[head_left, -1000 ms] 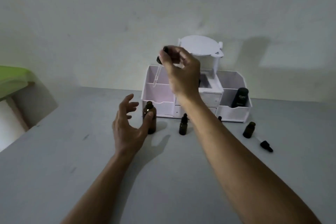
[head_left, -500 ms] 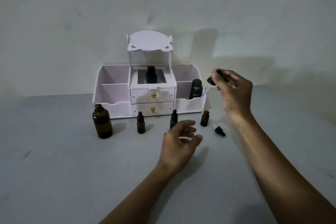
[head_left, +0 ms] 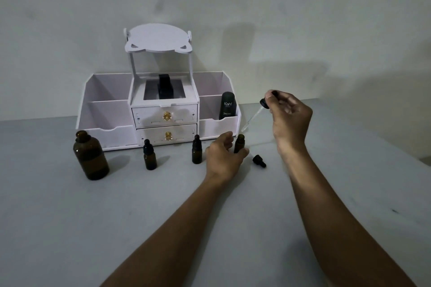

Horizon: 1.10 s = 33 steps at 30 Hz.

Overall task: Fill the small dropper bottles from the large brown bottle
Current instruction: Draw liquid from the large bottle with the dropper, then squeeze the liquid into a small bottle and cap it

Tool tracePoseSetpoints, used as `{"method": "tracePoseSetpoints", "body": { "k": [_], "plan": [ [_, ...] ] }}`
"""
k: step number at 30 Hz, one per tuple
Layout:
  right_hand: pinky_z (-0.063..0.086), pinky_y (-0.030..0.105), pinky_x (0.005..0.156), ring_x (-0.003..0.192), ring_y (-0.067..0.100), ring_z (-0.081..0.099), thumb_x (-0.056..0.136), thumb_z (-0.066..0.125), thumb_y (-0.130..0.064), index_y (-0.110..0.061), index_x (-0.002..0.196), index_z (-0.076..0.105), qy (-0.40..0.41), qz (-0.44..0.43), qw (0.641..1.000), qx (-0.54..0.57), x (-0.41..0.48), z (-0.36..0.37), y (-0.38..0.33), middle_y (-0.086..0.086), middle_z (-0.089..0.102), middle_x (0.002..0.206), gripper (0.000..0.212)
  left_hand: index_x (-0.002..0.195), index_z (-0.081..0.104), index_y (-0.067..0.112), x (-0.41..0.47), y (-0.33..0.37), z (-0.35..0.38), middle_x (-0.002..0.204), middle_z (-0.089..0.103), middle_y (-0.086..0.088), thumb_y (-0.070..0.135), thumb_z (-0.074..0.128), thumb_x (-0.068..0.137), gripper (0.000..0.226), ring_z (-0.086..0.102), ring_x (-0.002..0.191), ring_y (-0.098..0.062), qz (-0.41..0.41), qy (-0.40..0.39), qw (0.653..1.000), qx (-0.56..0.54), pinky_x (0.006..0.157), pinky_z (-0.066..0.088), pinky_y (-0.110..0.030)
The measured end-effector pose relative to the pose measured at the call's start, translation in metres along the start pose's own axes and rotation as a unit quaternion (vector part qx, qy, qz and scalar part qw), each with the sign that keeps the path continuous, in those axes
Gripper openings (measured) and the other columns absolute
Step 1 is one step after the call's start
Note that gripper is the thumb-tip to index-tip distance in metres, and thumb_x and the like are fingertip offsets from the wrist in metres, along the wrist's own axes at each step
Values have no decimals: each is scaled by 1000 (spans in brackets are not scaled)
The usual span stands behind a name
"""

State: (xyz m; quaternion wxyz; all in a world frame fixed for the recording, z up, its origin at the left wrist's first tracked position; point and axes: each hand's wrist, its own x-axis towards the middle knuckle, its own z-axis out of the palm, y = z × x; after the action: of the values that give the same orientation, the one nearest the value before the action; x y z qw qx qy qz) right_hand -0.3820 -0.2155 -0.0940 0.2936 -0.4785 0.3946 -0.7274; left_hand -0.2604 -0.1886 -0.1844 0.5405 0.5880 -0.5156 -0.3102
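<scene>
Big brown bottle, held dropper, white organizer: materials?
Large brown bottle: likely amber glass, glossy; translucent brown at the neck.
Dropper, pinched by the right hand: clear tube, glass or plastic, cannot tell; matte black bulb, probably rubber.
White organizer: flat cut panels, matte, maybe PVC foam board or painted wood.

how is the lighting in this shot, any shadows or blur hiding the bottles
Head view: dim, flat light, no glare; soft shadows fall rightward from the large brown bottle and the organizer; the dropper in the right hand has a faint glass tube; the left hand partly hides the open small bottle.
</scene>
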Motion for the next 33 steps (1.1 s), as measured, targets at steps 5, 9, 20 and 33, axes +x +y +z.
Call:
{"method": "tracePoseSetpoints", "body": {
  "k": [5,9,20,33],
  "plan": [
    [58,24,74,74,14,74,85,75,-8,-16,85,75,-3,2,1000,-5,2,0,7,2,75,77,7,136,58,6,8,-2,-1,123,69,-8,15,85,77,66,66,111,-15,-1,-21,1000,-11,93,47,-18],
    [59,25,75,76,19,75,85,75,-9,-15,85,75,-11,10,1000,-11,1,1,11,5,75,80,6,134,61,6,12,-5,0,118,72,-7,13,86,76,63,68,108,-15,5,-31,999,-8,96,50,-22],
    [56,22,72,74,19,76,83,77,-11,-8,87,77,-27,1,998,-48,2,5,23,7,76,77,5,114,74,13,12,-6,2,99,77,3,3,77,82,33,72,93,-4,25,-29,999,-10,97,56,-29],
    [47,8,66,62,-9,65,79,79,0,-17,74,71,-35,-47,995,-81,-1,4,23,-10,68,70,19,112,76,13,11,-7,2,98,77,2,3,73,84,30,73,92,-7,39,-18,999,9,96,55,-23]
  ]
}}
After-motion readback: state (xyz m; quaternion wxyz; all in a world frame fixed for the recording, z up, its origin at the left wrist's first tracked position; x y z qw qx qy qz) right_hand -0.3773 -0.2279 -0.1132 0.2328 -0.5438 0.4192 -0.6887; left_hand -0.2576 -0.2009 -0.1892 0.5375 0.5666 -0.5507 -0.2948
